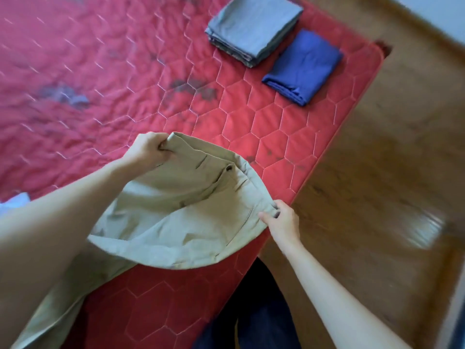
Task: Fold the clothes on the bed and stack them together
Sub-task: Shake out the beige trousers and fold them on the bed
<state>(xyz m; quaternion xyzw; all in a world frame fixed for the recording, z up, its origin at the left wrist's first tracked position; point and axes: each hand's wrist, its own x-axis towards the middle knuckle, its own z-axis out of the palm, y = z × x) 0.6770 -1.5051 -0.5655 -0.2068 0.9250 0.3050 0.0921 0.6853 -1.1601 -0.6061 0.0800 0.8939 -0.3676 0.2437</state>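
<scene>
Red quilted bed; khaki trousers waistband gripped between left fingers and right fingers.

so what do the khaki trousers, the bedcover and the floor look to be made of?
Khaki trousers: matte woven cloth, probably cotton twill; it creases crisply and has a button.
Bedcover: red quilted fabric, slight sheen, padded; stitched hexagons puff up.
Floor: brown wood or wood-look laminate, glossy; grain streaks and a window glare patch.

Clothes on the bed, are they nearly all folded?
Partly. The grey folded garment and blue folded garment lie side by side, not stacked. The left hand and right hand grip the khaki trousers, still unfolded. Stacking remains.
</scene>
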